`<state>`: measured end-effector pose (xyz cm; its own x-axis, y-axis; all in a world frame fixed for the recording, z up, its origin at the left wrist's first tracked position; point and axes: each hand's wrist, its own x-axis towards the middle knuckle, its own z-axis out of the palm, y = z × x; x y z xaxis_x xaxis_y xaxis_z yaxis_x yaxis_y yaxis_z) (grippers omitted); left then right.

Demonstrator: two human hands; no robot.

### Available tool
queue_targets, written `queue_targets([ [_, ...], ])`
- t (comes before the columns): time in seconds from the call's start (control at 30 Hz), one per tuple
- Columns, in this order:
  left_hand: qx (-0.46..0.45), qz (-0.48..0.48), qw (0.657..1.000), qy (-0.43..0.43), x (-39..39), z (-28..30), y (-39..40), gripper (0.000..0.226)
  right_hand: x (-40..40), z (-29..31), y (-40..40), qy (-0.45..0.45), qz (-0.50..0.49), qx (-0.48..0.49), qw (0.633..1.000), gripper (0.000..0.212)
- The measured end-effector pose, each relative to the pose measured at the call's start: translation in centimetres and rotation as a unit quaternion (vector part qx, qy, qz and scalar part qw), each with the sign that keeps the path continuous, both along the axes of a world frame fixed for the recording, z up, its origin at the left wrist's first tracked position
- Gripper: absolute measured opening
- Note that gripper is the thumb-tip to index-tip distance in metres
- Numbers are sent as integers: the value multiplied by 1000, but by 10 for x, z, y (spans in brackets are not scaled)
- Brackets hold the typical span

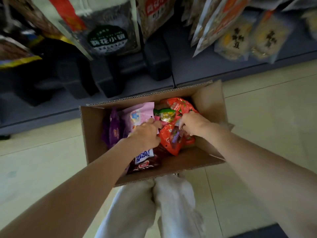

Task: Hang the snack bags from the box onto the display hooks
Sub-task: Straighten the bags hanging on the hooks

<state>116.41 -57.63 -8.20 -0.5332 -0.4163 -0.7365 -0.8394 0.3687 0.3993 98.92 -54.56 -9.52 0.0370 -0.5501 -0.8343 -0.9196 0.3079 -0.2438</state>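
The fingers of the right hand (193,123) are curling down into the crinkled top of a red snack bag (173,140) and pinching its film, with the thumb side turned toward the box's middle. The fingers of the left hand (146,133) are bending over the edge of a pink bag (139,114), their tips pressing together near the red bag's upper left corner; whether they are actually gripping the pink bag or only resting on it is not something I can tell, since the back of the hand is covering the tips.

Both hands are sitting inside an open cardboard box (92,127) that is standing on the pale tiled floor (42,165), just in front of the person's 2 light trouser legs (154,206). Around the hands the box is holding more packets: a purple bag (111,129) standing against the left wall, a small green and gold packet (165,114) between the 2 hands at the far side, and a dark red bag (145,164) with a white and blue label lying under the left wrist.

Beyond the box, a dark grey shelf base (214,66) is running along the floor. Above it, hanging snack bags are showing blurred: a dark bag with a round green label (108,38) and pale yellow packets (252,36) to the right.
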Motion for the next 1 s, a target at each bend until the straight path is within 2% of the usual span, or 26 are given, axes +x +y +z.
queue_targets([
  [0.07,-3,6,1000,29,-2,50,-6,53,2,61,-10,-37,-26,-13,999,31],
  [0.17,-19,27,998,58,-4,143,-24,60,7,176,-36,-76,14,-48,996,26],
  [0.33,-35,78,980,182,-16,347,-80,66,11,408,-94,-120,38,-28,992,17],
  [0.4,-14,112,967,231,-17,432,-98,67,12,504,-109,-132,52,-55,988,16],
  [0.47,24,163,936,310,-17,509,-108,62,13,591,-117,-152,64,-88,982,14],
  [0.6,60,260,859,436,0,633,-119,30,27,730,-118,-128,117,-230,958,19],
  [0.67,83,295,834,459,15,687,-121,9,38,784,-113,-81,135,-321,934,17],
  [0.8,42,252,828,500,54,766,-115,12,66,860,-100,-12,163,-478,863,17],
  [0.87,-65,230,836,495,71,792,-109,4,84,879,-94,5,178,-530,829,16],
  [0.93,-225,198,845,444,90,808,-109,4,104,886,-91,30,197,-552,809,18],
  [1.0,-305,152,863,373,110,817,-106,6,123,886,-90,65,204,-555,804,18],
])
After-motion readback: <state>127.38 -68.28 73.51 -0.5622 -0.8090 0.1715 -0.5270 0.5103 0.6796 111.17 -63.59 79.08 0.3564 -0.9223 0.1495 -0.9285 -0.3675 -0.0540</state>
